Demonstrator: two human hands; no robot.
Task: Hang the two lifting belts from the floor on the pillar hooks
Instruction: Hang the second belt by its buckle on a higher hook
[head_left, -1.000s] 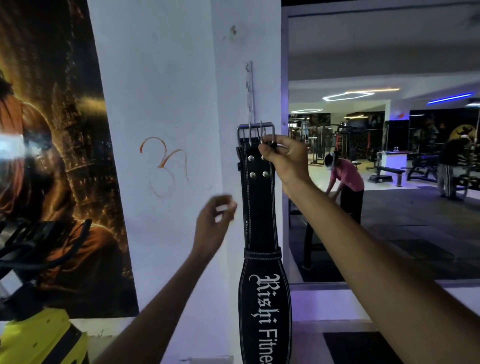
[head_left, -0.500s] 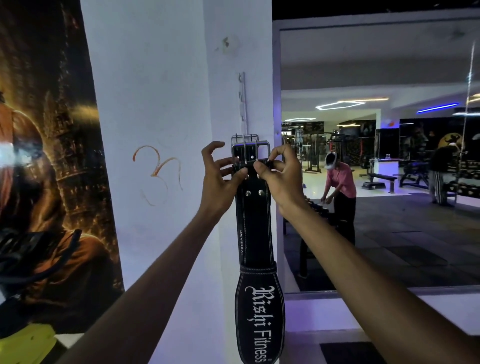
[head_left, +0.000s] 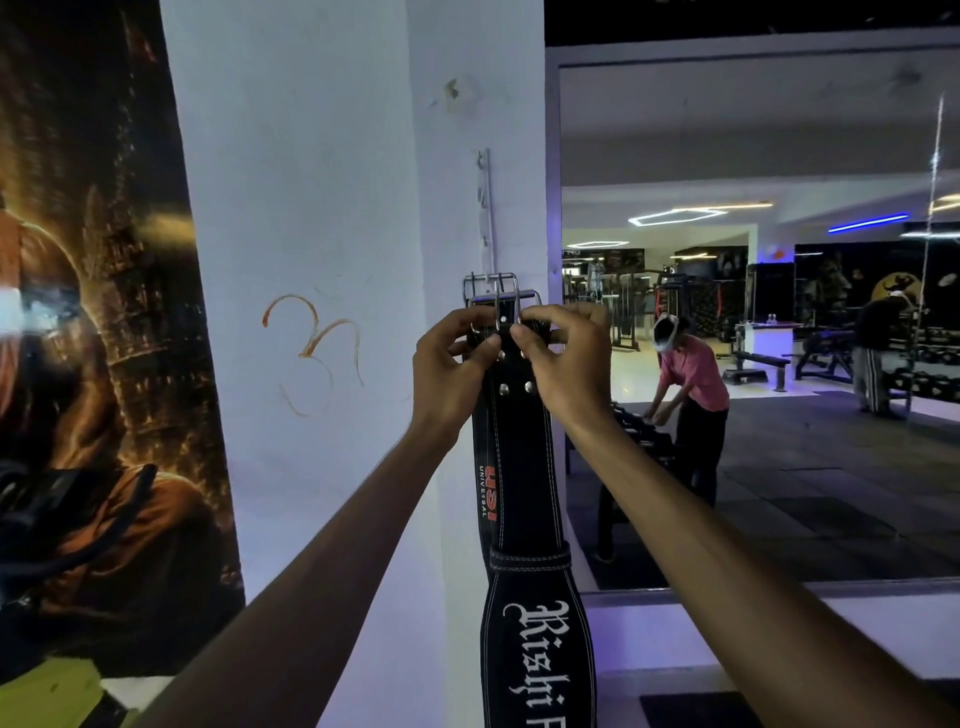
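A black leather lifting belt (head_left: 522, 457) with white lettering hangs straight down the front of the white pillar (head_left: 311, 208). Its steel buckle (head_left: 496, 291) sits at the foot of a narrow white hook rail (head_left: 484, 208) fixed to the pillar. My left hand (head_left: 452, 364) and my right hand (head_left: 563, 358) both pinch the belt's top end just under the buckle. A second black belt (head_left: 485, 488) with a red logo shows as a thin strip behind the first one. How the buckle sits on a hook is hidden.
A dark poster (head_left: 104, 338) covers the wall left of the pillar. A large mirror (head_left: 753, 312) on the right reflects the gym floor, benches and a bending person in a pink shirt (head_left: 688, 374). Dark straps hang at the left edge.
My left hand came up from below and took hold of the belt's top beside my right hand. The belt's buckle stays by the hook rail.
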